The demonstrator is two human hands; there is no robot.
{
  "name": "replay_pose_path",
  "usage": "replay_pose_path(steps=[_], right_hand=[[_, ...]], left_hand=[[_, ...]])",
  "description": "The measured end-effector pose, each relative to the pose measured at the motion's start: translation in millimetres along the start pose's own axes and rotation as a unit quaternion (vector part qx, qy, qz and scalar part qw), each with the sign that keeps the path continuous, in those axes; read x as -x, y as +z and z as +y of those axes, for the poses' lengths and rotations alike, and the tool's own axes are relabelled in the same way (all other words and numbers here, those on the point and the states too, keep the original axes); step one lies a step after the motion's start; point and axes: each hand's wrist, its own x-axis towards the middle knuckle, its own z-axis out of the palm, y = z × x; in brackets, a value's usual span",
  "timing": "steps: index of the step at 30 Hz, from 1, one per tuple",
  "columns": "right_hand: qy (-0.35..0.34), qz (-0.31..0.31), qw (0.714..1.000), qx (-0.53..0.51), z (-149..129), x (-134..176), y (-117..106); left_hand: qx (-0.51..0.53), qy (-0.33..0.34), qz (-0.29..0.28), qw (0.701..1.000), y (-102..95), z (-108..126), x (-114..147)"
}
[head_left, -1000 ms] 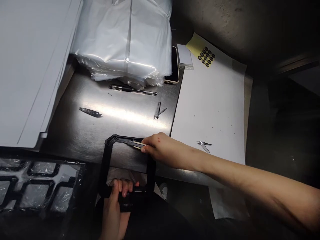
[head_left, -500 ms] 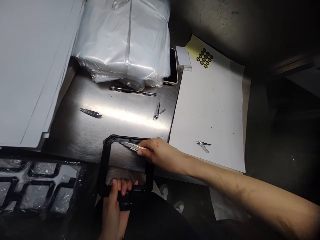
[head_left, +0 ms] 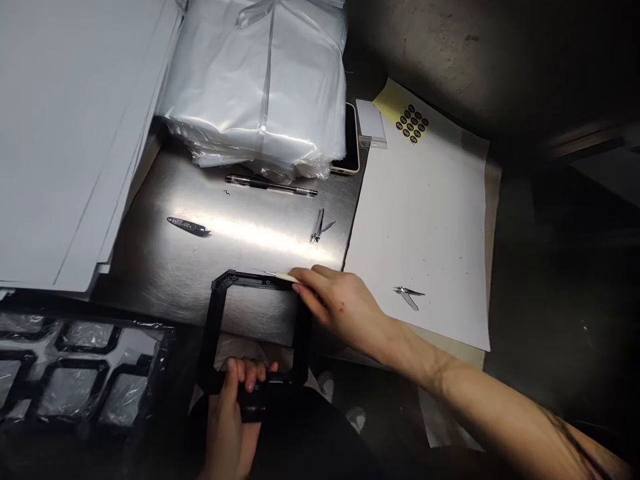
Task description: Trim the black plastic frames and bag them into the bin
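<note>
My left hand (head_left: 235, 393) is closed around the lower bar of a black rectangular frame (head_left: 206, 333), which stands upright near the table's front edge. Between the fingers and thumb of my right hand (head_left: 340, 293) is a utility knife (head_left: 286, 277) with a pale handle. Its thin blade lies along the top bar of the frame, toward the right corner; whether it touches cannot be made out. Beyond the frame, a pair of nail clippers (head_left: 320, 228) and a dark, pointed small tool (head_left: 188, 226) rest on the metal table (head_left: 200, 257).
A tied stack of clear plastic bags (head_left: 220, 80) is at the back, beside a phone (head_left: 353, 140) and a pen (head_left: 270, 185). Right are white paper (head_left: 415, 220), round black stickers (head_left: 413, 125) and more nail clippers (head_left: 410, 293). A tray of bagged black frames (head_left: 75, 387) sits left.
My right hand has moved right and slightly up, turning the knife from slanting inside the opening to lying along the top bar. The left hand keeps its hold. The view has shifted slightly.
</note>
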Motion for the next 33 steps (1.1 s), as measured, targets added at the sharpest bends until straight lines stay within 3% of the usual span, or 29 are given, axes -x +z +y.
replay_pose_path(steps=[4,9,14,33], right_hand=[[0.028,0.139,0.987,0.070,13,-3,13],[-0.098,0.239,0.962,0.093,-13,-13,35],[-0.155,0.233,0.954,0.110,-41,-26,54],[-0.178,0.228,0.953,0.085,-39,-36,61]], left_hand=[[0.000,-0.006,-0.006,1.000,-0.5,0,1],[-0.003,0.000,0.008,1.000,3.7,0,2],[-0.002,0.001,0.003,1.000,4.9,-2,1],[-0.016,0.047,-0.022,0.999,8.7,-2,1]])
